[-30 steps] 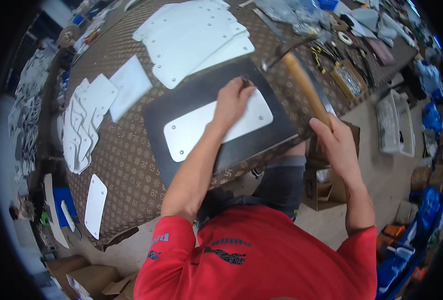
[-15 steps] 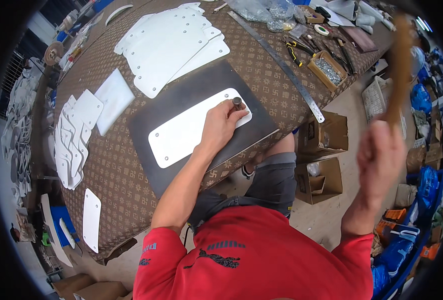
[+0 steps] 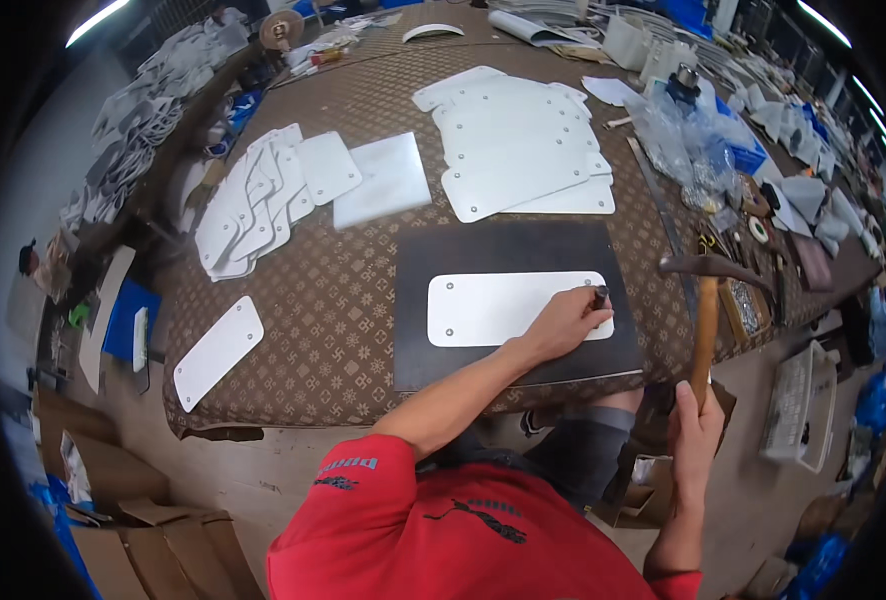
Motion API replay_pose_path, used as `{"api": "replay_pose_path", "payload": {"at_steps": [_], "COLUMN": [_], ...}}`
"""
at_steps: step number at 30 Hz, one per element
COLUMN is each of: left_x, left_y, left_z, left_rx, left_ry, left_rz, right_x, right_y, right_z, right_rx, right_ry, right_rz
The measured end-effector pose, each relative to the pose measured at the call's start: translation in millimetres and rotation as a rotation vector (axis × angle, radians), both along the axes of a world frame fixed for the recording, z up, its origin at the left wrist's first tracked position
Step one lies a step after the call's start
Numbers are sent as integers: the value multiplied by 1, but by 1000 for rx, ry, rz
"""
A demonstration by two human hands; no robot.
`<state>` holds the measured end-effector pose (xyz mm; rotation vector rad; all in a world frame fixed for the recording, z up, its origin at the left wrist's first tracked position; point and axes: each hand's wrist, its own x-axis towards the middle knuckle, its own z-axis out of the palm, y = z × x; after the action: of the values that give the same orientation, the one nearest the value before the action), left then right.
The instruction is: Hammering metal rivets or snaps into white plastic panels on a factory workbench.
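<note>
A white rounded panel (image 3: 493, 308) with small metal rivets or eyelets near its corners lies on a dark mat (image 3: 463, 250). My left hand (image 3: 563, 325) rests on the panel's right end, its fingers closed round a short dark metal punch (image 3: 601, 294) standing near the corners there. The punch's lower tip is hidden by my fingers. To the right, my right hand (image 3: 695, 428) grips a hammer (image 3: 704, 340) by its wooden handle. The hammer's dark head is up, to the right of the punch and apart from it.
A stack of large white panels (image 3: 523, 140) lies behind the mat. At left are smaller white panels (image 3: 263, 200), a white slab (image 3: 383, 180) and a single panel (image 3: 220, 352). A steel ruler (image 3: 663, 225), a box of metal bits (image 3: 746, 305) and plastic bags (image 3: 683, 135) lie at right.
My view has swung, so the table sits differently in it. The hammer, raised and blurred at far right before, now stands nearer the punch. My left hand stays on the punch.
</note>
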<state>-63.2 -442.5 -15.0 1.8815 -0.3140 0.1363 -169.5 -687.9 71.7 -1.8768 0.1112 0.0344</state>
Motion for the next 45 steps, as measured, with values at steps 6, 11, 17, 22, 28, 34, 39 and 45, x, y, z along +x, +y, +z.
{"api": "replay_pose_path", "payload": {"at_steps": [6, 11, 17, 22, 28, 34, 39, 45], "left_x": [-15, -57, -49, -15, 91, 97, 58, 63], "left_y": [106, 172, 177, 196, 224, 348, 408, 427], "left_z": [8, 23, 20, 38, 76, 40, 25, 13], "left_rx": [-217, 672, 715, 698, 481, 623, 730, 303], "left_ry": [252, 80, 223, 286, -183, 10, 506, 567], "left_rz": [145, 330, 267, 118, 569, 1204, 1280, 1265], "right_x": [44, 104, 141, 152, 151, 149, 155, 161], "right_y": [26, 18, 16, 14, 15, 30, 28, 24], "right_z": [-7, -50, -99, -114, -113, -102, -103, -110], "right_rx": [263, 361, 408, 368, 331, 298, 254, 180], "right_ry": [32, 6, -141, -146, -145, -137, -98, -103], "right_rz": [-80, -112, -187, -238, -249, -279, -306, -271]}}
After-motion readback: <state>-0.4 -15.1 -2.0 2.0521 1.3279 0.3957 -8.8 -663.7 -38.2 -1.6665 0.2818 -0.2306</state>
